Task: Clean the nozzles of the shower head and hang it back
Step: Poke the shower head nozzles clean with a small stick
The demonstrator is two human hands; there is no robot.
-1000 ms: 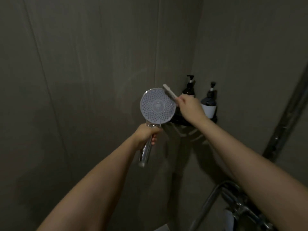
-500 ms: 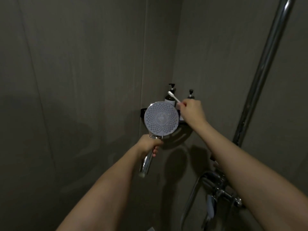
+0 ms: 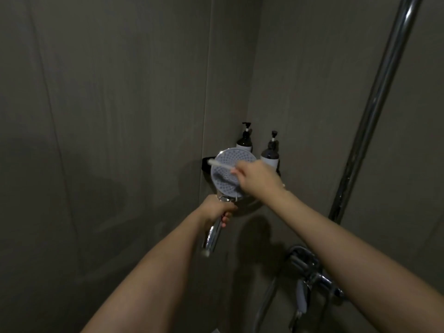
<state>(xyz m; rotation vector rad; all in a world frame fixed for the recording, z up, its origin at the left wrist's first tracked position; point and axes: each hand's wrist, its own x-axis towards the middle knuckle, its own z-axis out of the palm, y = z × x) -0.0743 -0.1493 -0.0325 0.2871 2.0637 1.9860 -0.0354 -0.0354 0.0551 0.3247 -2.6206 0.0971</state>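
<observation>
The round shower head faces me with its pale nozzle plate, held up in front of the shower corner. My left hand grips its chrome handle just below the head. My right hand holds a white toothbrush that lies across the upper part of the nozzle plate, bristle end at the plate's left rim. My right hand covers the plate's right side.
Two dark pump bottles stand on a black corner shelf behind the shower head. A chrome riser pipe runs up the right wall. The chrome mixer tap and hose sit at lower right.
My right hand has swung the toothbrush from beside the head's upper right rim across onto the nozzle plate. The view shifted slightly; my left hand keeps its grip.
</observation>
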